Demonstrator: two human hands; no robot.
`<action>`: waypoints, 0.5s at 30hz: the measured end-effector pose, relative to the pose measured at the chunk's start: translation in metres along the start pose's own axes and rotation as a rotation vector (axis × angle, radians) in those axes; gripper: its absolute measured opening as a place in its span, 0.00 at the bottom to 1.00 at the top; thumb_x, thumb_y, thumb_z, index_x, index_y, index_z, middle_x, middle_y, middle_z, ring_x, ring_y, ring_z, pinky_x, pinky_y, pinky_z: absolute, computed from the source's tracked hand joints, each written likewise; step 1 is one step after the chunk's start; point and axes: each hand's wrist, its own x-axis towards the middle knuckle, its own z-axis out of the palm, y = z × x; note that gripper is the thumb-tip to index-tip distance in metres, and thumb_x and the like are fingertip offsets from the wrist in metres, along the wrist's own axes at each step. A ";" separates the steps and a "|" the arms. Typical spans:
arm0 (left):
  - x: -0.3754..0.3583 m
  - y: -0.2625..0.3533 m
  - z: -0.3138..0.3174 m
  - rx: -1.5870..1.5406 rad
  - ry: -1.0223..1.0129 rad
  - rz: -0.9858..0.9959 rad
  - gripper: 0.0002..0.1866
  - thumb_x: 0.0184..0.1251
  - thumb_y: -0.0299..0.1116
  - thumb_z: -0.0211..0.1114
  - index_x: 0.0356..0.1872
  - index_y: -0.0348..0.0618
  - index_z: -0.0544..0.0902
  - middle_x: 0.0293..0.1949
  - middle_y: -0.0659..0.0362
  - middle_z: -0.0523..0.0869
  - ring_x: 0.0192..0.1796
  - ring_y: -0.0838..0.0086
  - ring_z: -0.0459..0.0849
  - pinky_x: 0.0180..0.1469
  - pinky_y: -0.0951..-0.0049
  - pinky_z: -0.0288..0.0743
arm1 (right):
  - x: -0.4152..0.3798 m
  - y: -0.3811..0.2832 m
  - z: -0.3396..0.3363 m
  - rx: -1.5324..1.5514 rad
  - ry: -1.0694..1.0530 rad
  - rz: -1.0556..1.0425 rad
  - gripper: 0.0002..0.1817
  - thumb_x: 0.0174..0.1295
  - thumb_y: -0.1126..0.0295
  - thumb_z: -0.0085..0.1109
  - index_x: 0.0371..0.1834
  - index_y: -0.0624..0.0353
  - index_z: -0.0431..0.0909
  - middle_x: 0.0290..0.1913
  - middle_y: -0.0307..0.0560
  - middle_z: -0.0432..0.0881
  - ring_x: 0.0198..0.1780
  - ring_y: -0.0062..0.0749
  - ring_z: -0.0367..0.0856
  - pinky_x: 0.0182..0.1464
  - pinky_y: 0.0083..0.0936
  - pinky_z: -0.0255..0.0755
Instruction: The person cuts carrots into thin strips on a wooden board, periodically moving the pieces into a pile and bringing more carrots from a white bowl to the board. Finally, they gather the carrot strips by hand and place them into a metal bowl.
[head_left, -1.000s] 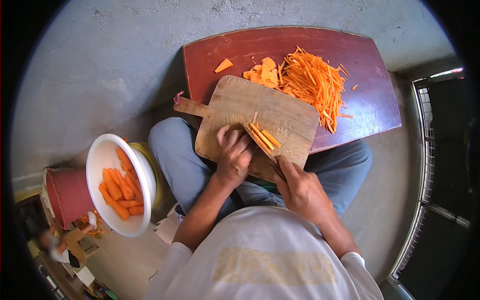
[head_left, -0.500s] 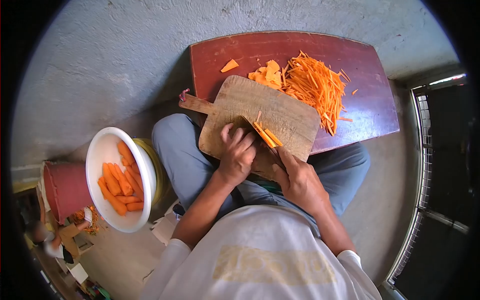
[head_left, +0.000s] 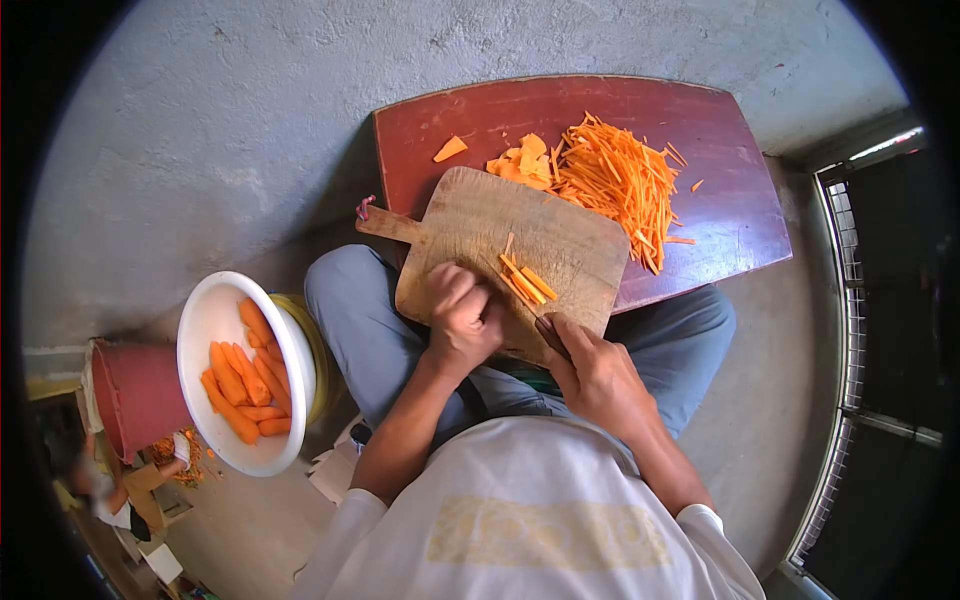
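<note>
My left hand [head_left: 466,318] is over the left part of the wooden cutting board [head_left: 580,225], its fingers curled and blurred; what they hold, if anything, is hidden. In my right hand [head_left: 600,375] is the dark handle of a knife [head_left: 552,335], with the blade pointing up and left beside several cut carrot sticks [head_left: 532,283]. The board lies across my lap and the edge of a red table [head_left: 740,200]. Beyond the board, a pile of carrot strips [head_left: 625,185] rests on the table next to flat carrot slices [head_left: 522,163].
A white basin [head_left: 232,458] at the left holds several peeled carrots [head_left: 228,375]. Behind it stands a red bucket [head_left: 145,395]. Another person [head_left: 120,495] is at the lower left. A wall [head_left: 220,130] rises behind the table; a metal-framed gate [head_left: 848,300] is at the right.
The knife blade has drawn down and away from the carrot sticks, which have spread apart on the board. My left hand has curled in more. The whole view has shifted slightly.
</note>
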 end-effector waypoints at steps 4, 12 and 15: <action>-0.004 0.000 -0.003 -0.087 0.022 -0.253 0.07 0.61 0.21 0.77 0.31 0.42 0.86 0.35 0.58 0.86 0.42 0.56 0.84 0.56 0.52 0.75 | 0.005 0.023 -0.002 0.033 0.052 -0.083 0.21 0.81 0.70 0.67 0.72 0.66 0.81 0.54 0.69 0.92 0.52 0.72 0.93 0.52 0.55 0.88; 0.019 -0.005 -0.001 -0.049 -0.160 -0.263 0.04 0.69 0.29 0.81 0.40 0.43 0.93 0.42 0.57 0.92 0.49 0.56 0.90 0.61 0.53 0.75 | 0.059 0.099 -0.075 -0.050 0.282 0.059 0.16 0.83 0.69 0.66 0.65 0.71 0.85 0.45 0.71 0.91 0.49 0.69 0.93 0.52 0.47 0.84; 0.057 -0.017 0.011 0.068 -0.274 -0.201 0.10 0.71 0.34 0.81 0.49 0.44 0.96 0.49 0.55 0.93 0.56 0.55 0.90 0.66 0.49 0.74 | 0.065 0.110 -0.093 -0.034 0.344 0.075 0.15 0.81 0.69 0.67 0.63 0.66 0.86 0.39 0.69 0.89 0.41 0.61 0.91 0.47 0.46 0.82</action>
